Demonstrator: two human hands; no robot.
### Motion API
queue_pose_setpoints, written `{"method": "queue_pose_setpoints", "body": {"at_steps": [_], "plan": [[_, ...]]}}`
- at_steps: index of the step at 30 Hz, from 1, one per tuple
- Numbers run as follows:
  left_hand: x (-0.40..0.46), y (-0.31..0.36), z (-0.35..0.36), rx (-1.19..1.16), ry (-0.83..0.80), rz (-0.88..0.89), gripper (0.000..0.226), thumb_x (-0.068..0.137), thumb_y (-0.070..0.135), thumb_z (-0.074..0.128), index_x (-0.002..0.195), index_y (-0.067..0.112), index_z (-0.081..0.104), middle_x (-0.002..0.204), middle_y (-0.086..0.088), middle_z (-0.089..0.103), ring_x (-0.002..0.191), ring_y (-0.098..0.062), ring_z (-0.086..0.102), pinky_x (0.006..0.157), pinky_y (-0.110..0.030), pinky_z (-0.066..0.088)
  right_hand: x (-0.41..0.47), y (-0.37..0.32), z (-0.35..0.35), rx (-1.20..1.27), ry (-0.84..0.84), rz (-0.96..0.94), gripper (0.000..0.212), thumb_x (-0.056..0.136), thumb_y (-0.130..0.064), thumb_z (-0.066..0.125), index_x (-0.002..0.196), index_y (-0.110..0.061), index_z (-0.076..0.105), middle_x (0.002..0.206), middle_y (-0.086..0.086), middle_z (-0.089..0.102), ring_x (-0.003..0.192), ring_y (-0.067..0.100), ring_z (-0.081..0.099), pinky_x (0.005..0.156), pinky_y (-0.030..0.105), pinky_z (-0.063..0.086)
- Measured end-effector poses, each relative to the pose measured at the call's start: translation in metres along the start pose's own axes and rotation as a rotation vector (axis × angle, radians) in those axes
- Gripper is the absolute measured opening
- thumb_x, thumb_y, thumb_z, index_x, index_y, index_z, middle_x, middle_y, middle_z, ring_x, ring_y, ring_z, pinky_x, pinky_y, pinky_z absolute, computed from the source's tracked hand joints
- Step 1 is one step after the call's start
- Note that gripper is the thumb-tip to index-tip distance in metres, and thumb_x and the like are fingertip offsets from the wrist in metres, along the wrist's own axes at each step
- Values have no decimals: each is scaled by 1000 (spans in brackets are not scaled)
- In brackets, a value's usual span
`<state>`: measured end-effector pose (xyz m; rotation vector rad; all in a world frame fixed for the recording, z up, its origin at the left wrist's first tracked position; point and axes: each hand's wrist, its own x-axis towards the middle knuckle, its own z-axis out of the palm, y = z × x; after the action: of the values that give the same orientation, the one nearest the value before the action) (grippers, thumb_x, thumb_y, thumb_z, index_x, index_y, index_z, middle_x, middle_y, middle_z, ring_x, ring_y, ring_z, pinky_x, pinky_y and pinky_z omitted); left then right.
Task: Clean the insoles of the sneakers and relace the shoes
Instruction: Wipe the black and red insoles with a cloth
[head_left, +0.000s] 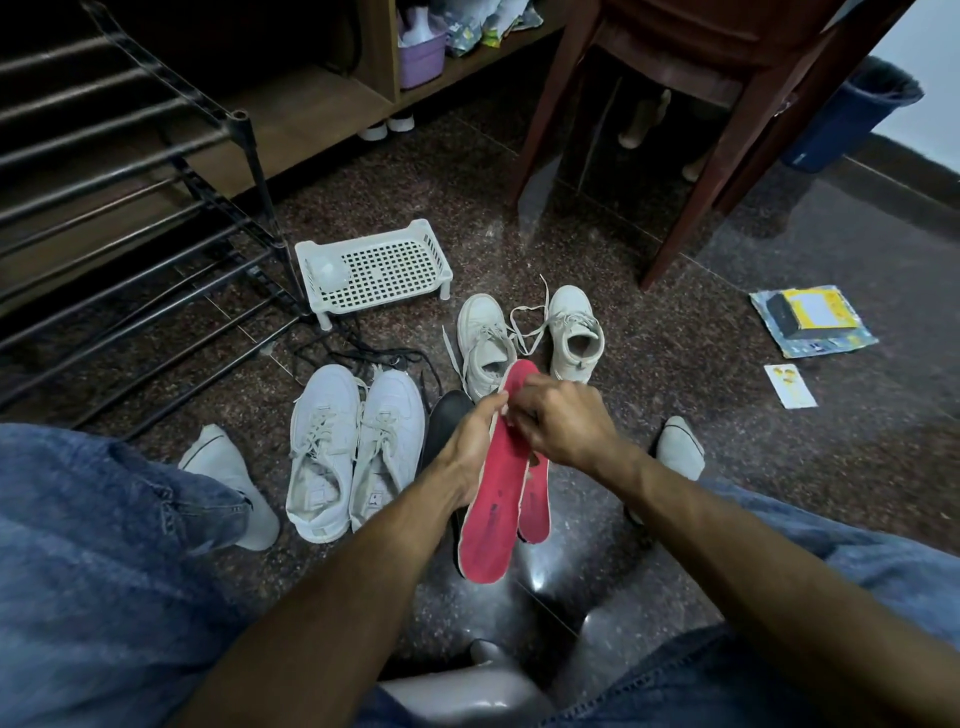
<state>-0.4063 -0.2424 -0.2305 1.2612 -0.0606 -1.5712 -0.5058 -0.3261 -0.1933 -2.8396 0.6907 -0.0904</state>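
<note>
Both hands hold the red insoles over the floor.
The left hand (470, 441) grips the front insole (493, 499) at its edge; the right hand (563, 426) pinches near the toe end, long axis pointing away toward the beige sneakers (485, 345).

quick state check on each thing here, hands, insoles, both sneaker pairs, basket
left hand: grips red insoles
right hand: pinches red insoles
red insoles: two, out of shoes, held together
near sneakers: laced
far sneakers: laces loose, trailing
white basket: upside down on floor
</note>
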Motion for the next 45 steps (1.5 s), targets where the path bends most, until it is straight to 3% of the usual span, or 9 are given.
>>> {"method": "queue_pose_setpoints", "body": {"at_steps": [4, 6, 14, 20, 28, 32, 35, 42, 45], "plan": [[-2, 3, 0, 66, -31, -16, 56, 96, 49, 37, 92, 2, 68, 72, -17, 64, 52, -25, 60, 56, -30, 48, 24, 11, -8, 37, 101, 402, 20, 90, -33, 56, 97, -21, 71, 104, 3, 68, 94, 32, 63, 72, 36, 47], [-4, 3, -3, 88, -28, -31, 60, 96, 51, 36, 101, -1, 66, 75, -18, 64, 54, -25, 62, 54, -27, 49, 29, 18, -11, 67, 99, 480, 19, 88, -33, 58, 98, -23, 71, 106, 2, 70, 96, 32, 64, 74, 35, 48], [3, 3, -1, -28, 33, -26, 57, 96, 44, 38, 62, 13, 70, 50, -4, 56, 41, -17, 53, 46, -19, 43, -11, -8, 3, -34, -178, -159, 25, 96, -38, 50, 95, -19, 67, 99, 1, 62, 84, 32, 63, 60, 34, 39], [1, -1, 4, -18, 1, -32, 52, 96, 46, 37, 78, 8, 67, 60, -13, 63, 51, -27, 58, 57, -30, 48, 14, 15, 0, -71, -32, 186, 25, 94, -38, 50, 106, -23, 66, 108, 3, 64, 95, 33, 64, 70, 38, 48], [17, 7, -5, -101, 129, -60, 48, 94, 51, 40, 78, 12, 62, 57, -6, 59, 46, -19, 53, 49, -21, 42, -18, -13, 22, 51, -135, -148, 17, 91, -26, 56, 84, -14, 66, 87, 4, 61, 74, 32, 63, 54, 33, 36], [24, 9, -7, -224, 137, -66, 54, 93, 54, 39, 103, 6, 61, 74, -15, 64, 64, -27, 57, 62, -33, 46, -50, -13, 40, 85, -240, -283, 19, 91, -30, 53, 85, -17, 66, 87, 3, 61, 69, 31, 63, 50, 32, 41], [29, 19, -9, -242, 131, -24, 53, 92, 53, 40, 111, 9, 61, 77, -15, 67, 66, -29, 59, 61, -36, 48, -70, -13, 50, 35, -415, -417, 7, 83, -27, 62, 84, -20, 64, 88, 1, 61, 57, 32, 61, 45, 35, 44], [26, 20, -25, -304, -4, 9, 50, 94, 45, 41, 100, 2, 65, 84, -14, 68, 78, -28, 62, 76, -39, 48, -39, 6, 24, 176, -318, -170, 15, 84, -27, 63, 95, -20, 70, 93, -3, 61, 84, 23, 60, 62, 27, 33], [22, 4, -24, -283, -24, -48, 51, 95, 42, 38, 113, -1, 60, 87, -12, 68, 72, -25, 63, 68, -33, 51, -30, 5, 22, 255, -355, -101, 11, 80, -28, 66, 87, -21, 70, 90, -6, 64, 79, 19, 60, 64, 30, 44]]}}
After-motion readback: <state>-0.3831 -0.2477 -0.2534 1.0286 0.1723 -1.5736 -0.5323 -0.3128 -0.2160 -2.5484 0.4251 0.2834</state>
